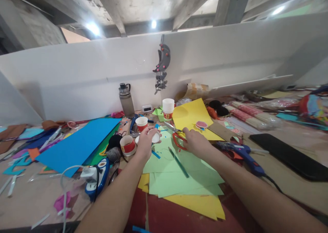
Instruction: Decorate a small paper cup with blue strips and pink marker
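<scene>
My left hand (146, 142) is closed around a small white round piece (155, 137), which looks like part of a paper cup; its exact form is partly hidden by my fingers. My right hand (196, 141) has its fingers closed at the handle of red-handled scissors (176, 140), whose blades point up and to the left over the paper. Below both hands lie light green paper sheets (164, 166), with a dark green pencil (178, 163) and blue scraps (155, 154) on them. Red-and-white paper cups (141, 123) stand just left of my left hand.
A stack of paper cups (168, 107) and a bottle (126, 101) stand behind. Blue card (82, 144) and a power strip (98, 178) lie left. Yellow paper (191, 115) lies beyond my right hand; a glue gun (248, 159) and a black phone-like slab (292, 156) lie right.
</scene>
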A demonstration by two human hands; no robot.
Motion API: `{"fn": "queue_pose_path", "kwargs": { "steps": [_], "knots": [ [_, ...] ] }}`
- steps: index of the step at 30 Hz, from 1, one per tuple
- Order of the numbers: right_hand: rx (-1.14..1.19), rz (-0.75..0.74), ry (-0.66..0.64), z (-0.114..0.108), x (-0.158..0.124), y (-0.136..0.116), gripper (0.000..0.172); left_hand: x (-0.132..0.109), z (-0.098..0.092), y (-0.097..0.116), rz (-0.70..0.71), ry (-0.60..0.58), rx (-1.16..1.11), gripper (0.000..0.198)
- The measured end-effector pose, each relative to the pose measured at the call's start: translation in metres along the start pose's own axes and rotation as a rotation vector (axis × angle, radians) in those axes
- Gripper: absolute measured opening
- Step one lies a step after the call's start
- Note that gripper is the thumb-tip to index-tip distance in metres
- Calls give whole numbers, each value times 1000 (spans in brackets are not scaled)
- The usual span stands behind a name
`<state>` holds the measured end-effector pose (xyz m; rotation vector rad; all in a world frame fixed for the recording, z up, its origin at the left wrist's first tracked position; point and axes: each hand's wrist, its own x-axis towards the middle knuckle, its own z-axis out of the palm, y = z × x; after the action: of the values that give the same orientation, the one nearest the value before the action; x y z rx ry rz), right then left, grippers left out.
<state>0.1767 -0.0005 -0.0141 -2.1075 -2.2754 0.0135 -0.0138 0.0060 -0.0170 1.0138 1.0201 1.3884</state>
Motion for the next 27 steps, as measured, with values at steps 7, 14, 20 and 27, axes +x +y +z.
{"fn": "queue_pose_path", "kwargs": {
  "steps": [7, 14, 20, 27],
  "knots": [
    [-46, -80, 31, -7, -12, -20, 25, 2, -2, -1, 2, 16, -16, 31],
    [-36, -173, 2, -4, 16, -12, 31, 1, -3, -1, -90, 35, -157, 31],
    [-96, -267, 96, -7, 63, -12, 35, 1, -4, -2, -152, 31, -272, 29],
    [-200, -428, 138, 5, 84, -19, 28, 2, -5, -5, -126, -32, -296, 27]
  ]
}}
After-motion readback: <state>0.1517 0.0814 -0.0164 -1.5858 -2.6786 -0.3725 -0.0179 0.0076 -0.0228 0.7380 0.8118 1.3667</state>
